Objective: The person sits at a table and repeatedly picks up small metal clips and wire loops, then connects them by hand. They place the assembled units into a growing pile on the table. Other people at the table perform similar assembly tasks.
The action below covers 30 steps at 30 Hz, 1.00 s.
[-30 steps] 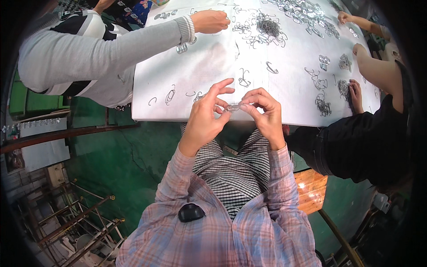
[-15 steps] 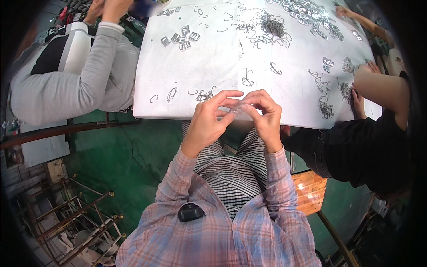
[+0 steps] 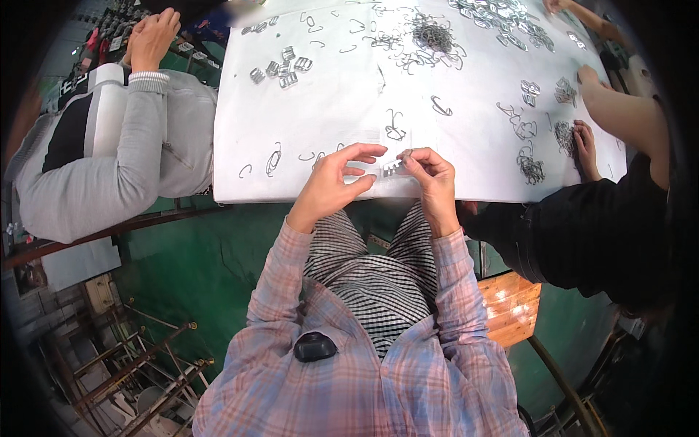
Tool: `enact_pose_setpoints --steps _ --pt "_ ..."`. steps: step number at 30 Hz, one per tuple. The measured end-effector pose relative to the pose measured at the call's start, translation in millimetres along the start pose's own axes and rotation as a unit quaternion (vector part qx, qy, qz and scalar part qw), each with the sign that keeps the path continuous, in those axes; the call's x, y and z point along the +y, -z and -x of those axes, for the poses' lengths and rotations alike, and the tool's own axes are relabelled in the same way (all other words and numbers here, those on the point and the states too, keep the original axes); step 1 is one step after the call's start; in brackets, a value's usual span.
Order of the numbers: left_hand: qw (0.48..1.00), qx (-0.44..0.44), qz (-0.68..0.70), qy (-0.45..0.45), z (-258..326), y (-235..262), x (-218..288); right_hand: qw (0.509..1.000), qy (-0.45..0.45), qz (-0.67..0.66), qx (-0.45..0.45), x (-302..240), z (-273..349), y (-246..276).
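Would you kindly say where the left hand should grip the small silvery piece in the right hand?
Probably by its free left end, from the left: the small silvery piece sticks out leftward from the right hand, which covers its other end, and the left hand is open on that side.

From the wearer's head, above the near side of the bench (image 3: 320,102), one wide fisheye view faces steeply down, with both hands (image 3: 328,188) (image 3: 435,188) close at the bench's near edge and its far reaches curving toward the rim.
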<state>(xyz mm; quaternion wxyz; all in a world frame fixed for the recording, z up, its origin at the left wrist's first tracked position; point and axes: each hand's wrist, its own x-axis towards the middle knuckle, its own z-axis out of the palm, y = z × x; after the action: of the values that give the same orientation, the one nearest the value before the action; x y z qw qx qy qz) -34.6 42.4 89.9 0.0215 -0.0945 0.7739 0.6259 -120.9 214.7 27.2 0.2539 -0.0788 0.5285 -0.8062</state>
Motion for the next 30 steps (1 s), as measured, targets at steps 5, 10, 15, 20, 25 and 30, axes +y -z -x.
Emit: enact_pose_setpoints --steps 5,10,15,20,25,30 --pt "1.000 -0.004 -0.002 0.010 -5 -6 1 1.000 -0.012 0.010 -0.006 -2 -2 -5" --pt "0.973 0.189 -0.129 -0.030 -60 49 -35 0.999 -0.029 0.009 0.011 19 -10 28" --pt "0.827 0.386 -0.396 -0.097 -141 121 -92 1.000 0.002 -0.014 -0.010 21 -14 23" --pt "0.784 0.291 -0.541 -0.089 -150 111 -86 0.999 0.026 0.017 -0.021 25 -12 28" --pt "0.875 0.217 -0.415 -0.120 -107 54 -67 0.999 0.012 0.048 -0.010 15 -11 22" --pt "0.987 0.121 -0.100 -0.027 -52 1 -34 0.996 -0.003 0.088 -0.013 15 -14 17"
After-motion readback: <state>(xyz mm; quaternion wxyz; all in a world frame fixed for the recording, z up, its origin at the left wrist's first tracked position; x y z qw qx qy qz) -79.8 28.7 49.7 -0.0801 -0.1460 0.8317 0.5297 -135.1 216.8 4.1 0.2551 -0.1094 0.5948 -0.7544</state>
